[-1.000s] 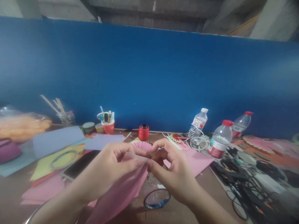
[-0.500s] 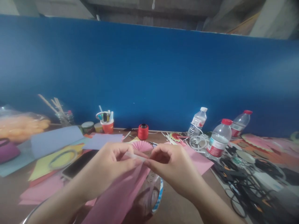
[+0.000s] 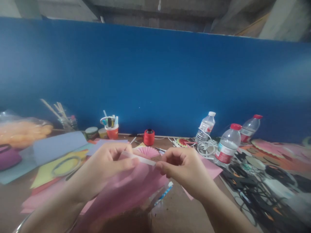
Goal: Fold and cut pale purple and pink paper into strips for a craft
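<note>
A sheet of pink paper (image 3: 136, 184) hangs between my hands, and a narrow white strip (image 3: 147, 160) runs along its top edge. My left hand (image 3: 118, 161) pinches that edge, its thumb lying over the strip. At the strip's right end, my right hand (image 3: 177, 161) is closed, thumb against fingertips. Whether the strip is tape or folded paper I cannot tell. Below the sheet, a blue-and-white patterned item (image 3: 164, 194) rests on the table, partly covered. Just beyond my hands lies a pleated pink paper fan (image 3: 147, 151).
A red thread spool (image 3: 149, 137) stands at the back, with a cup of tools (image 3: 111, 131) to its left. Coloured paper sheets (image 3: 58, 147) spread across the left. Bottles (image 3: 227, 145) and tangled cables (image 3: 257, 191) occupy the right. A blue partition (image 3: 155, 81) rises behind.
My hands have spread a little apart, showing more of the white strip. The pink paper has swung out wider to the right, covering more of the blue-and-white item.
</note>
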A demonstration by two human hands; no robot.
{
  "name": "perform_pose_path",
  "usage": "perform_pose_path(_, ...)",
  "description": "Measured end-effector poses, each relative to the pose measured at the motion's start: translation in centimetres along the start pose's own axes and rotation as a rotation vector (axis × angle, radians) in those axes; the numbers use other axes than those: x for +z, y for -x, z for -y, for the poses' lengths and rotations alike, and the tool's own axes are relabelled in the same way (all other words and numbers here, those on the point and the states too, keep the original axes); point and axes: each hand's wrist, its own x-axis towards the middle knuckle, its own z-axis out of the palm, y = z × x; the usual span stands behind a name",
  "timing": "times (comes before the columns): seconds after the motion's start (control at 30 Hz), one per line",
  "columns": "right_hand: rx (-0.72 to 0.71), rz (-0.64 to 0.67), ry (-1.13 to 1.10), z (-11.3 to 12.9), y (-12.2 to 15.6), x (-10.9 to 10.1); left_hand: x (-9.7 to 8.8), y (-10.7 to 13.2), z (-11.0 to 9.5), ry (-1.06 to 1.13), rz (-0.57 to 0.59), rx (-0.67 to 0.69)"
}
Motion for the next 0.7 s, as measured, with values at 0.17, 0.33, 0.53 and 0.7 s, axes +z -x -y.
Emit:
perform_pose_path(0.17, 0.017, -0.023, -0.002, 0.6, 0.2, -0.2, -0.1, 0.1, -0.3, 0.163, 0.059, -0.052)
perform_pose_path(0.33, -0.014, -0.041, 0.011, 0.2, 0.1, -0.2, 0.1, 0.2, -0.5, 0.217, 0.066, -0.077)
perform_pose_path(0.53, -0.021, -0.029, -0.015, 0.3, 0.1, -0.2, 0.7, 0.5, -1.5, 0.258, 0.0, -0.104)
perform_pose_path(0.7, -0.033, -0.047, -0.018, 0.0, 0.0, -0.1, 0.6, 0.6, -1.4, 0.28, 0.031, -0.137)
